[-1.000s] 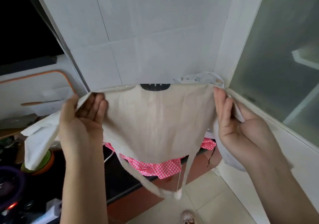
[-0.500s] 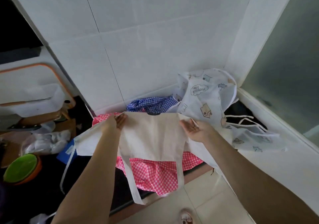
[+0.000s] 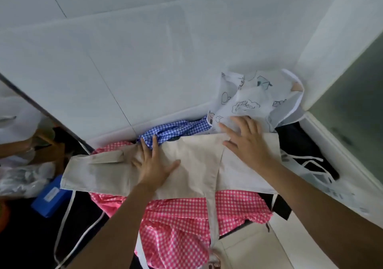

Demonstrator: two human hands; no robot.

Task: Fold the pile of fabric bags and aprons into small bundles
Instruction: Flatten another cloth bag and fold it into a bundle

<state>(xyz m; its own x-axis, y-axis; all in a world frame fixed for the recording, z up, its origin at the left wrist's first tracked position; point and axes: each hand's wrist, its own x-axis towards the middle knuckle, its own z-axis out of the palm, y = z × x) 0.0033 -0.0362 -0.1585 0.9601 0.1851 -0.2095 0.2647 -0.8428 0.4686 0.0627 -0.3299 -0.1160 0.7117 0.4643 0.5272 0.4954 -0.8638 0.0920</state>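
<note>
A beige fabric piece (image 3: 192,165) is laid flat and spread sideways across the pile on the counter (image 3: 323,144), with one folded end extending to the left and a narrow beige strap (image 3: 213,212) hanging down over the front edge.

The left hand (image 3: 154,165) is placed palm down on the middle of the beige fabric piece, fingers spread wide and pressed flat; nothing is gripped. The right hand (image 3: 246,142) is likewise laid open and flat on the upper right part of the same piece, with the fingertips (image 3: 234,120) reaching past its far edge onto the white printed bag (image 3: 257,101).

Under the beige fabric piece a pink checked fabric (image 3: 178,227) is seen, bunched and hanging over the front edge of the counter. A blue checked fabric (image 3: 174,130) is crumpled behind it against the white wall (image 3: 145,61). The white printed bag stands crumpled in the far right corner, and its white straps (image 3: 310,161) trail across the dark counter surface on the right.

To the left, a blue box (image 3: 49,196) and a clear plastic bag (image 3: 20,177) are located just beside the pile. A thin white cord (image 3: 64,223) hangs down at lower left.
</note>
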